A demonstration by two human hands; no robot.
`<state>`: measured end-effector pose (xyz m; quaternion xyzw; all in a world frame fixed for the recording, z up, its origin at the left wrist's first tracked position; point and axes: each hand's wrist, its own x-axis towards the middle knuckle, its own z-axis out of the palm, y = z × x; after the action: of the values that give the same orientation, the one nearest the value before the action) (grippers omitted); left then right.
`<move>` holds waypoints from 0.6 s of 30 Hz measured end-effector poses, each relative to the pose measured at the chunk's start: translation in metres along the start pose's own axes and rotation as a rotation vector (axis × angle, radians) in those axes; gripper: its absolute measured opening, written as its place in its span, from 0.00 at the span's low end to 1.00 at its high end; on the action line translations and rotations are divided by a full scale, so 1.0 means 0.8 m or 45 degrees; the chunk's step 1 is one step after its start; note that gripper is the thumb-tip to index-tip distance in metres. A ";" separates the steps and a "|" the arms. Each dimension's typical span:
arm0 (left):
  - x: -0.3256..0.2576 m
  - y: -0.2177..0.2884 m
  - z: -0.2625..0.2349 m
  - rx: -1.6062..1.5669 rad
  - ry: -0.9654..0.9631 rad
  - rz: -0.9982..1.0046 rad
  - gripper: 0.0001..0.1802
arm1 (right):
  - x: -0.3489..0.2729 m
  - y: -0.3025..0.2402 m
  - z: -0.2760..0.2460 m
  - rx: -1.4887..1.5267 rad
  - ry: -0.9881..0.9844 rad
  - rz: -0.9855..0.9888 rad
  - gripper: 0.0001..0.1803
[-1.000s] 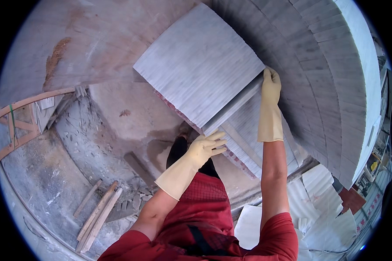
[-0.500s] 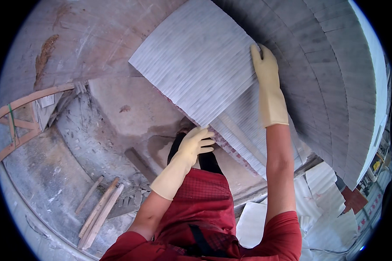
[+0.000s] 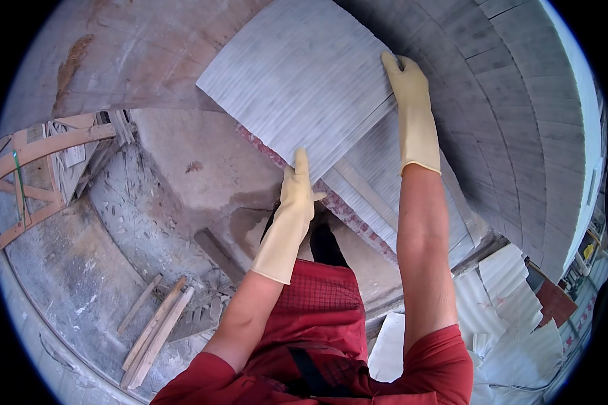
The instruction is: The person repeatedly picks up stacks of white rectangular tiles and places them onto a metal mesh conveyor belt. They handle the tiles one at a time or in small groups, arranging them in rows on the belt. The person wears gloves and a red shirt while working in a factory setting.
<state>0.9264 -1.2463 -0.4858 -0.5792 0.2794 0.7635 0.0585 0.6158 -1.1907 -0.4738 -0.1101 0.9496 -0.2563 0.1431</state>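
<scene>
A large grey slab with fine stripes (image 3: 290, 81) lies on top of a stack. My right hand (image 3: 407, 75), in a cream rubber glove, is closed around its right edge near a corner. At the near edge, my left hand (image 3: 297, 192) in a matching glove has one finger stretched onto the slab's face and the thumb apart. Its other fingers are partly hidden. Beneath the top slab shows a lower striped slab (image 3: 378, 158), crossed by a paler strip (image 3: 365, 192). The stack's near side has a mottled reddish edge (image 3: 355, 219).
A tall curved wall of grey panels (image 3: 500, 101) rises close on the right. Wooden battens (image 3: 157, 332) and a dark plank (image 3: 217, 253) lie on the dusty floor at left, near a curved wooden frame (image 3: 54, 155). White sheets (image 3: 513, 324) lie at lower right.
My left hand has moved up from beside the stack onto the top slab's near edge. My right hand sits slightly higher in view, still at the slab's right edge.
</scene>
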 end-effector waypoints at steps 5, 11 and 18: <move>-0.001 0.004 0.009 0.145 0.168 0.025 0.57 | -0.008 -0.010 -0.002 0.045 0.064 0.044 0.36; -0.002 0.002 0.013 0.212 0.256 0.047 0.60 | -0.015 -0.026 0.005 0.163 0.211 0.122 0.30; 0.002 0.003 0.014 0.250 0.272 0.006 0.56 | -0.014 -0.029 0.015 0.235 0.279 0.077 0.29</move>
<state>0.9150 -1.2432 -0.4843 -0.6479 0.3590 0.6666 0.0831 0.6333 -1.2127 -0.4692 -0.0390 0.9348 -0.3485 0.0558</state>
